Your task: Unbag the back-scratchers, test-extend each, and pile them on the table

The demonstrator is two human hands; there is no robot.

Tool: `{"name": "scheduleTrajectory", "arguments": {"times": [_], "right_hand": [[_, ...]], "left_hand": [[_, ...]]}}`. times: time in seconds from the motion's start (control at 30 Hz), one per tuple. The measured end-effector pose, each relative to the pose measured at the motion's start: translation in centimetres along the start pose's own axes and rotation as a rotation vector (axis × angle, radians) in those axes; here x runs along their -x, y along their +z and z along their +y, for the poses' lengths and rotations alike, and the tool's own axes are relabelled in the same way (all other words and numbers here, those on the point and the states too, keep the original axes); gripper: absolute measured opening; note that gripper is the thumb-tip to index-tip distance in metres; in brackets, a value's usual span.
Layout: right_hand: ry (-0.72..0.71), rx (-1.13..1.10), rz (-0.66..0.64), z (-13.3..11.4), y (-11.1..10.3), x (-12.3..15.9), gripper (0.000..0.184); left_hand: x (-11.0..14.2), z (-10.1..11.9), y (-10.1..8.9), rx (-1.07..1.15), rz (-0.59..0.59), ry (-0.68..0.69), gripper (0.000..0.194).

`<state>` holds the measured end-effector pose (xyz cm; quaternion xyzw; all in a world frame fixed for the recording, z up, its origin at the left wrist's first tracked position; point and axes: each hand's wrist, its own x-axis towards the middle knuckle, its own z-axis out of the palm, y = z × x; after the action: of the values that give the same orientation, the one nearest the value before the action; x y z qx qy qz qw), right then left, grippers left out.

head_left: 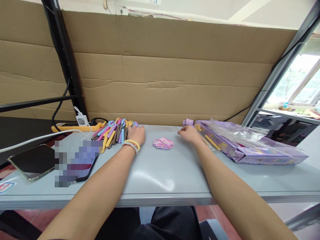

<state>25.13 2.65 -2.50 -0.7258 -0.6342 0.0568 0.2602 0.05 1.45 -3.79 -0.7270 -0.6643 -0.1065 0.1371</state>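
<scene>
My bare left arm [100,186] slants forward over the smooth grey counter [160,176], the left hand [136,134] palm down at the right edge of the pile of slim multicoloured pens [115,131]; its fingertips are hidden, so I cannot tell its grip. Small pink printed slips [163,143] lie between my hands. My right hand [189,134] curls low, its grip unclear, left of the purple cardboard box [265,158].

Gray tabletop [165,173] supports: 2 phones [32,161], yellow pwr. strip [96,127], multicolor pens [111,134], printed pink pcs. [163,143], purple box [267,159] w/ clear plastic [235,131].
</scene>
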Motion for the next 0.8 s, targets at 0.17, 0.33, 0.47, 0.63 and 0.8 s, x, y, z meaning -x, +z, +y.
{"name": "scheduleTrajectory", "arguments": {"times": [0.17, 0.33, 0.47, 0.63, 0.8], "right_hand": [[-0.053, -0.023, -0.005, 0.0, 0.3, -0.1, 0.031], [-0.121, -0.042, -0.046, -0.1, 0.5, -0.1, 0.037], [-0.171, -0.044, -0.066, -0.4, 0.5, 0.2, 0.04], [-0.169, -0.051, -0.072, -0.6, 0.4, 0.4, 0.038], [-0.183, -0.084, -0.066, -0.7, 0.4, 0.6, 0.037]], "left_hand": [[0.0, -0.1, -0.4, 0.006, -0.018, 0.053, 0.03], [0.1, 0.3, -0.6, 0.04, 0.007, 0.053, 0.034], [0.2, 0.7, -0.5, 0.032, 0.042, 0.039, 0.04], [0.2, 1.0, -0.3, 0.006, 0.055, 0.056, 0.031], [0.0, 0.8, -0.2, -0.007, 0.057, 0.086, 0.03]]}}
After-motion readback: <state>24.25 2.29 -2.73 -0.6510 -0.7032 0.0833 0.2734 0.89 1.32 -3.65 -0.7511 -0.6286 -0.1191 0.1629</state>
